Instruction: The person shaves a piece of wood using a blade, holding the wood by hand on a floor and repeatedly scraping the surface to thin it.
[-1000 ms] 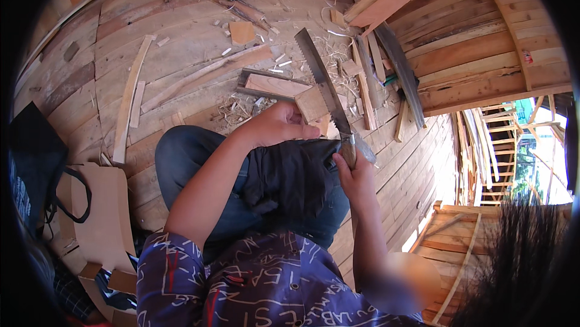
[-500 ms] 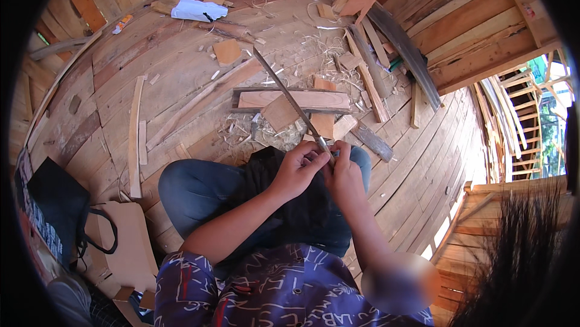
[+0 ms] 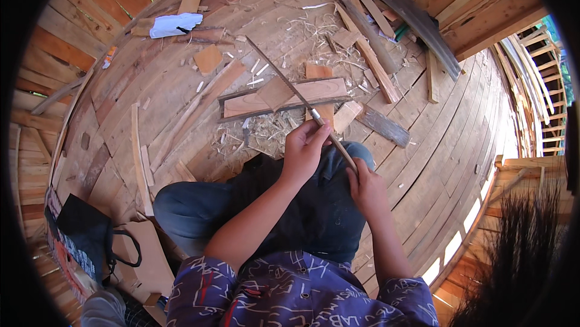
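Observation:
A long, narrow-bladed tool [image 3: 281, 76] with a metal collar and slim wooden handle slants up and to the left in front of me. My left hand [image 3: 305, 149] is closed round the handle just below the collar. Lower on the same handle, my right hand [image 3: 367, 189] grips near its end. Beyond the hands, a pale wooden board [image 3: 323, 90] lies on a darker plank on the floor. A small square wood piece [image 3: 275, 93] rests across that board, and the blade passes over it in the view. Whether the blade touches it, I cannot tell.
Curly wood shavings [image 3: 266, 134] litter the plank floor. Several offcuts and long strips [image 3: 374, 70] lie ahead. A grey weathered block [image 3: 383, 125] sits to the right. At lower left are a black bag [image 3: 78, 233] and cardboard [image 3: 142, 260]. White crumpled material [image 3: 175, 25] lies far left.
My right hand has slid down the handle, away from my left, exposing more of it. The left hand now wraps near the collar. The view has shifted slightly.

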A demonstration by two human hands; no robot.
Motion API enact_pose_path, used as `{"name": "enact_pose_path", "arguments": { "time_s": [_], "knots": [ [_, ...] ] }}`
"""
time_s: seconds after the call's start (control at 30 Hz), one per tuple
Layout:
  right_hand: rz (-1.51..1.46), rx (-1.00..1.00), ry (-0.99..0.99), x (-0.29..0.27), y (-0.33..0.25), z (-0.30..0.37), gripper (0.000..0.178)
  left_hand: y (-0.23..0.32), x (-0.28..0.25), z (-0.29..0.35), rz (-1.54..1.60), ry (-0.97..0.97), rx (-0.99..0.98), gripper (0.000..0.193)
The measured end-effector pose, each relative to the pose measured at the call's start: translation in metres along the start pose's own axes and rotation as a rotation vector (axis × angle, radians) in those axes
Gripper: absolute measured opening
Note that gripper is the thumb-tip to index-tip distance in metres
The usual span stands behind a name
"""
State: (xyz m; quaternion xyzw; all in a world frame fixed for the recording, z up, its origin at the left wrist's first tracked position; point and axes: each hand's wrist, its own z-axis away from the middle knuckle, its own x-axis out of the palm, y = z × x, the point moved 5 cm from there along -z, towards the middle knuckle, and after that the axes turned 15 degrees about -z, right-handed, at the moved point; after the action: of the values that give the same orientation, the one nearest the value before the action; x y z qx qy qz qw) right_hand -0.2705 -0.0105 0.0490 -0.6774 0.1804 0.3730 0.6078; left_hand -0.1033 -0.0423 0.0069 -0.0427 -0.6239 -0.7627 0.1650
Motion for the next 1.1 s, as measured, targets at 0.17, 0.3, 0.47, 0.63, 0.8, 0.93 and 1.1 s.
{"name": "enact_pose_path", "arguments": {
  "time_s": [0.17, 0.3, 0.47, 0.63, 0.8, 0.93, 1.1],
  "knots": [
    [0.030, 0.074, 0.049, -0.034, 0.085, -0.028, 0.023, -0.017, 0.041, -0.025, -0.386, -0.281, 0.024, 0.052],
    [0.082, 0.072, -0.013, -0.030, 0.170, -0.058, 0.022, -0.026, 0.029, 0.016, -0.759, -0.362, 0.189, 0.068],
    [0.182, 0.137, -0.105, -0.002, 0.230, -0.067, 0.024, -0.022, -0.088, 0.073, -0.778, -0.080, -0.014, 0.056],
    [0.122, 0.137, -0.102, 0.016, 0.248, -0.064, 0.027, 0.037, -0.180, 0.144, -0.637, 0.393, 0.081, 0.037],
    [0.118, 0.149, -0.074, 0.014, 0.245, -0.065, 0.026, 0.083, -0.202, 0.186, -1.471, 0.650, 0.123, 0.042],
    [0.046, 0.044, 0.036, 0.004, 0.231, -0.068, 0.026, 0.069, -0.210, 0.201, -1.560, 0.724, 0.035, 0.046],
    [0.083, 0.097, 0.020, 0.001, 0.214, -0.073, 0.025, 0.049, -0.230, 0.207, -1.539, 0.745, 0.153, 0.045]
  ]
}}
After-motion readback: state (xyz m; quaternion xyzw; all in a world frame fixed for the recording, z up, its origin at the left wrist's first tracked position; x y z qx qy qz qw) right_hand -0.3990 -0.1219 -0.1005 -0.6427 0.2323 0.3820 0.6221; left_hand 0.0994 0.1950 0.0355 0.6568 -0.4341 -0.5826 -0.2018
